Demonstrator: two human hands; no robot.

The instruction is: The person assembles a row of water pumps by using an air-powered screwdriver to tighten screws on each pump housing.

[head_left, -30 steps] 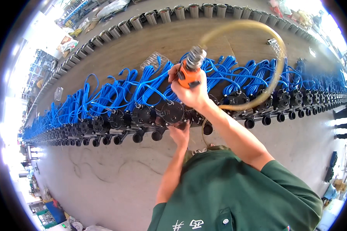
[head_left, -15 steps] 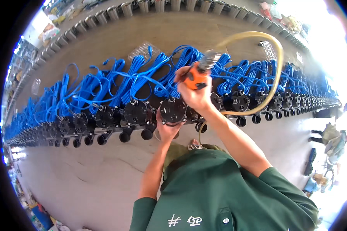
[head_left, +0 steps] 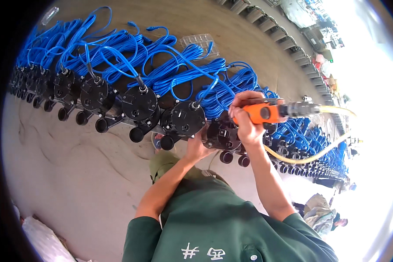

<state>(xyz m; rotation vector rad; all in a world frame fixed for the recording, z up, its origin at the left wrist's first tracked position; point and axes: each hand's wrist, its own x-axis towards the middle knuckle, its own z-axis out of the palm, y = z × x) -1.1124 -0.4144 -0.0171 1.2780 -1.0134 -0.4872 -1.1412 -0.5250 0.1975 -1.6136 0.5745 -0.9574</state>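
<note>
My right hand (head_left: 249,124) is wrapped around an orange air tool (head_left: 263,113), held level over the row of black pumps. Its metal hose fitting (head_left: 301,108) points right, and a yellow hose (head_left: 318,156) loops down and back from it. Just below the tool is one black pump (head_left: 224,135) with a round, flat top. My left hand (head_left: 198,147) grips this pump by its near left side, its fingers partly hidden behind the housing. To the left stands another pump (head_left: 188,118), a blue cable rising from its top. The tool's working end is hidden by my right hand.
More black pumps (head_left: 139,104) run in a long row both ways, with round outlets (head_left: 136,134) toward me. Blue cable bundles (head_left: 183,74) lie behind them, near a clear plastic tray (head_left: 200,45). Metal cylinders (head_left: 273,30) line the far edge. Another person (head_left: 321,214) is at right.
The whole view has turned, so the row now slants down to the right. My right hand has tipped the air tool from upward to sideways; my left hand still holds a pump.
</note>
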